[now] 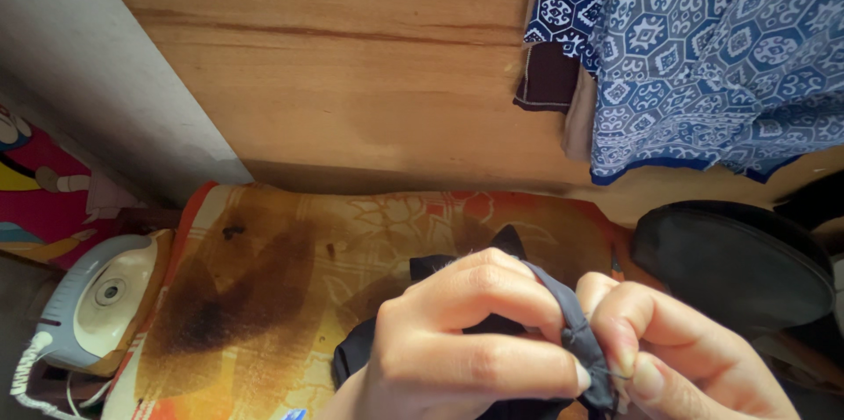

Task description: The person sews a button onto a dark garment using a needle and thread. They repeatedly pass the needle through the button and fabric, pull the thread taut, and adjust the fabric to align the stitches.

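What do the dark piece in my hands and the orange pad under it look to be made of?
Dark piece: thin, matte woven cloth, it seems; it bunches into soft folds between the left hand and right hand. Orange pad: printed fabric cover, probably cotton, with dull brown scorch stains.

Your left hand (466,341) is bare, with no ring and no glove. Your right hand (677,350) is bare too. Your nails are short and plain, with no paint. No sleeve shows near your wrists.
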